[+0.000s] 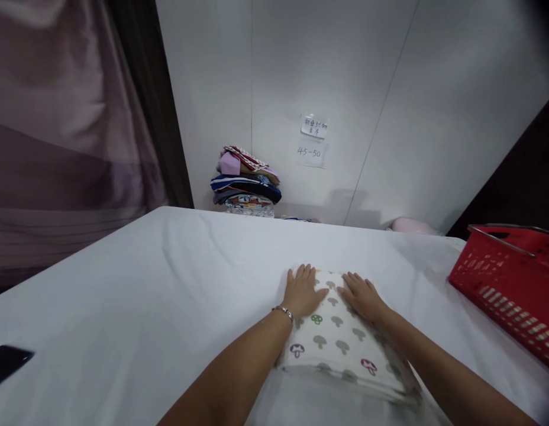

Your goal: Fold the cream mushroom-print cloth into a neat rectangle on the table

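Observation:
A folded white cloth (pixel 330 343) with a mushroom print lies on the white-covered table in front of me. My left hand (pixel 302 291) rests flat on its far left corner, fingers stretched out, a bracelet on the wrist. On the far right part of the cloth, my right hand (pixel 363 297) presses down with its fingers spread. Both thumbs point inward across the print. Layered edges show along the near side of the cloth, which looks slightly blurred there.
A red plastic basket (pixel 509 284) with a metal handle stands at the right. Folded fabrics are stacked (pixel 246 180) beyond the table's far edge, by the wall. A black phone-like object (pixel 7 364) lies at the left edge. Pinkish curtains (pixel 65 130) hang at left.

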